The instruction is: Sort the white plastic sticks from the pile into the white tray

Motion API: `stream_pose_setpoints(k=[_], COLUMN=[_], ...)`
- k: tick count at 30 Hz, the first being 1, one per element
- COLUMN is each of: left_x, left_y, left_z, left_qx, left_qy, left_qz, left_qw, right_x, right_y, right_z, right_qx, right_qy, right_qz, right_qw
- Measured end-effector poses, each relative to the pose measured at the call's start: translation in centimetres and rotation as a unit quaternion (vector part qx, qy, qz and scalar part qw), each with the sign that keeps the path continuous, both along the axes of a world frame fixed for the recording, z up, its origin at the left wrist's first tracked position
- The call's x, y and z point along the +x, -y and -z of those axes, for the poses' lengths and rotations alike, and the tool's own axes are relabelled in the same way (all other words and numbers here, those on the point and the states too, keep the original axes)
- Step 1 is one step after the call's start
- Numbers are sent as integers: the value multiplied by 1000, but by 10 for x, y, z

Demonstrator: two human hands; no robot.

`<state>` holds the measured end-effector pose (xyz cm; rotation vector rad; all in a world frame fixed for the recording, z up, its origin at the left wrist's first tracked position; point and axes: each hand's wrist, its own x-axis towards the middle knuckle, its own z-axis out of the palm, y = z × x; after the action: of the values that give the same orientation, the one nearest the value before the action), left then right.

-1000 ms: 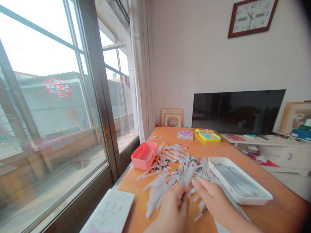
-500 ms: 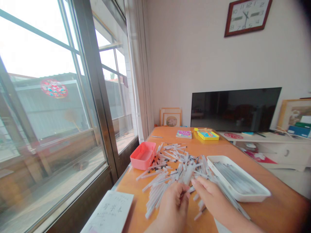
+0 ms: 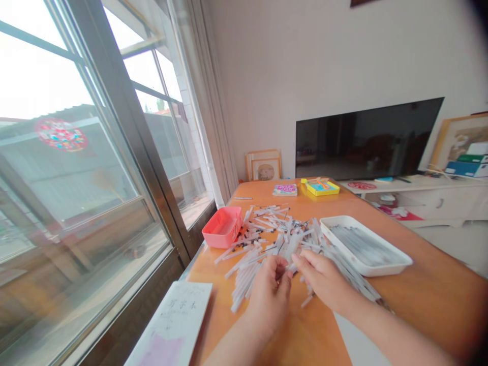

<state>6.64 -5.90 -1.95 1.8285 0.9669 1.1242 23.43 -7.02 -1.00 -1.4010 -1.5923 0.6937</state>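
My left hand (image 3: 271, 287) is closed in a pinch above the near side of the table. Facing it, my right hand (image 3: 324, 277) pinches too, and the fingertips of both nearly meet at a small whitish pen barrel (image 3: 292, 267), partly hidden by the fingers. Just beyond them spreads a loose heap of translucent pen barrels (image 3: 247, 274), with small black pen parts among them. To the right of the heap, a white tray (image 3: 392, 270) holds a row of grey-looking pens (image 3: 360, 244). More long pens (image 3: 356, 277) lie beside the tray, partly behind my right hand.
A pink basket (image 3: 223, 239) stands left of the heap. A booklet (image 3: 171, 315) lies at the near left, white paper (image 3: 358, 338) under my right forearm. A yellow box (image 3: 323, 189), a small colourful book (image 3: 284, 190) and a pen (image 3: 243, 198) lie at the far end.
The view has tilted down and turned, so the table contents sit higher in the picture. Both hands keep their pinch close together over the near edge of the heap.
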Motion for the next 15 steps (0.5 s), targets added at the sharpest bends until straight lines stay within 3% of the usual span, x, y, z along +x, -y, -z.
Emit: stream_pose_setpoints(k=[4,8,11,15], left_x=[-2,-11,-18,-27], left_y=[2,8,15,32], left_z=[-8,-25,-46,-87], left_qx=[21,84,100,127], left_qy=[-12,5,61,235], left_qz=[0,-81,-112,-114], left_qw=[1000,993,987,957], right_x=[0,2,3,2], right_y=[-1,-6,-8,-4], right_z=[1,8,9,2], right_qx=[18,22,33,47], right_qy=[-11,-56,-77,-73], right_qz=[18,54,68,68], right_qw=[1000,997,994,994])
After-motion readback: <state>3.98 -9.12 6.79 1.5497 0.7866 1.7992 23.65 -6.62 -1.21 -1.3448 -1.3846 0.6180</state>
